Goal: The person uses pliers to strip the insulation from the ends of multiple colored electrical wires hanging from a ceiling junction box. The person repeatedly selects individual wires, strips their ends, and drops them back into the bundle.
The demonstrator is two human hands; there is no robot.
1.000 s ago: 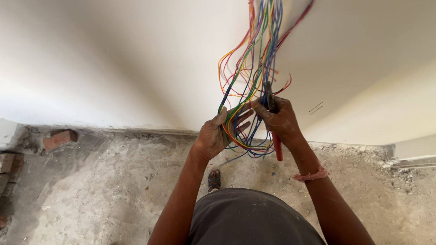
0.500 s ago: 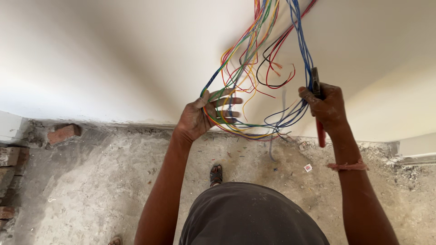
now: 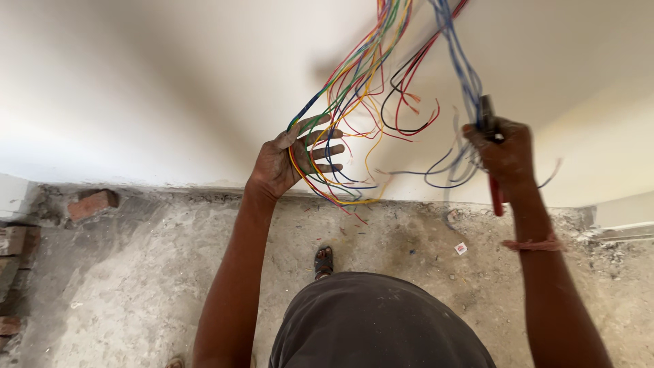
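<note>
Left arm: raised from the lower middle of the view, forearm running up and slightly right toward the white wall (image 3: 136,102).
Left hand (image 3: 289,160): palm turned toward the camera, fingers (image 3: 325,151) spread and loosely apart, with a fan of coloured wires (image 3: 347,102) draped across the palm and between the fingers; not clamped shut on them.
Left wire group: yellow, red, green and blue strands, too many and too tangled to count; they run long-axis up and to the right, from the hand toward the top edge, their loose ends looping down just below the hand.
Right hand (image 3: 504,153): closed in a fist, held level with the left hand and well apart from it.
Right hand's grip: clamped on one pair of pliers (image 3: 492,157) and on a second group of mostly blue wires (image 3: 460,61).
Pliers: one, near upright, dark jaws pointing up, red handle sticking out below the fist.
Right wrist: one pink thread band (image 3: 535,243).
Hands counted: two.
Floor (image 3: 136,272): rough grey concrete; one red brick piece (image 3: 92,204) at the wall's foot on the left; one sandalled foot (image 3: 324,261) between the arms.
</note>
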